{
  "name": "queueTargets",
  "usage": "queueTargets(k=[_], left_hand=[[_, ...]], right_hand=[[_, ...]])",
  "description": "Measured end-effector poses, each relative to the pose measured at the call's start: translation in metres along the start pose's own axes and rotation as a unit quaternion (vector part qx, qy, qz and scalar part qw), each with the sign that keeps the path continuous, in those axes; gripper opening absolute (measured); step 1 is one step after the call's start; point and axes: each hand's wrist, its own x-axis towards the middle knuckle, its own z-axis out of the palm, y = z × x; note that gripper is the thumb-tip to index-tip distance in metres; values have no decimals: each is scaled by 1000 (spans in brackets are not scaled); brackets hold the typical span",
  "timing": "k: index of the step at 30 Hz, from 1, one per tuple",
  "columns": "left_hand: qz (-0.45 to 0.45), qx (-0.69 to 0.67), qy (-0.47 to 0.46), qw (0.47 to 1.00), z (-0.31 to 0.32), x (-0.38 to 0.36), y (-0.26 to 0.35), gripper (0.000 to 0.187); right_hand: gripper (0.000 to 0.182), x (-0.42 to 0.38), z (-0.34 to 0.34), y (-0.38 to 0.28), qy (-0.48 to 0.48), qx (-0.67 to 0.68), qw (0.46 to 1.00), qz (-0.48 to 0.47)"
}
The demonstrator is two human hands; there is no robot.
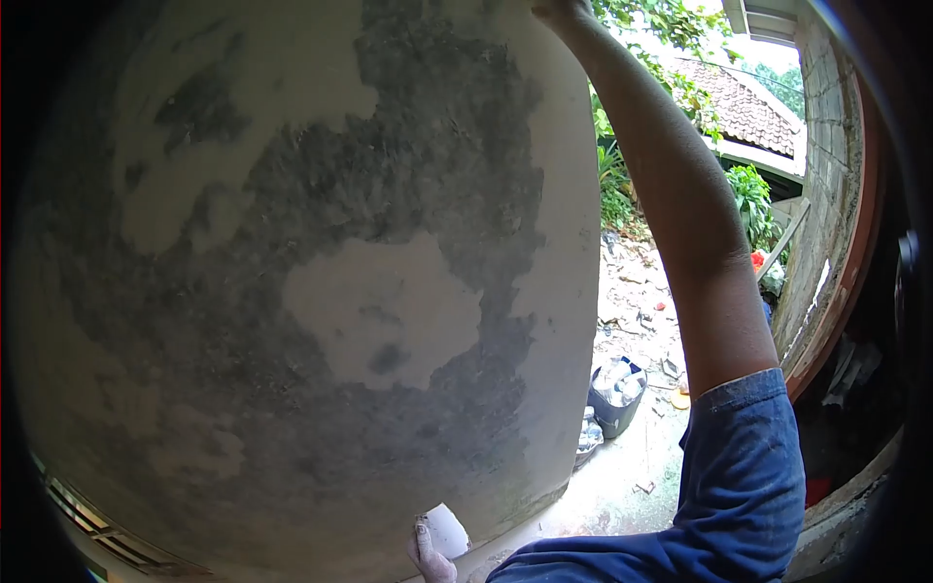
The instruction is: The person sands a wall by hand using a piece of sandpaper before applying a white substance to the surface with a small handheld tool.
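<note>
My left hand (430, 560), dusty white, shows at the bottom edge with its fingers closed on a flat white piece (446, 531). That piece has a straight-sided outline and a darker patch near the thumb; its exact kind I cannot make out. My right arm is raised high, and my right hand (561, 8) is at the top edge by the wall's upper right part. Most of its fingers are cut off, so whether it holds anything is hidden. Before me stands a wall (389, 301) with pale smooth patches over dark grey rough areas.
Right of the wall's edge, a dark bucket (616, 416) full of pale things stands beside a filled bag (589, 439) on rubble-strewn ground (637, 291). A block wall with a reddish frame (844, 311) is at the right. A slatted opening (107, 530) lies lower left.
</note>
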Motion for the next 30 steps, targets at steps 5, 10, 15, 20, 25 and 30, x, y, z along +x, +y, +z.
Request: queueTargets(k=[5,10,15,20,25,30], left_hand=[[-56,-111,30,992,-52,18,-79,34],[-306,-337,238,858,-191,115,-272,37],[-252,-397,207,858,-175,115,-269,36],[-91,-238,-41,966,-166,101,-238,37],[-55,-139,1,989,-106,62,-84,38],[-37,-55,33,997,-80,21,23,39]], right_hand=[[41,11,21,16,21,-48,997,-55],[39,-22,5,-58,-20,-1,997,-80],[38,-45,3,-156,-104,9,978,-182],[36,28,39,-166,-79,36,968,-234],[37,59,49,-191,-45,54,984,-161],[35,-4,41,-222,-80,3,966,-244]])
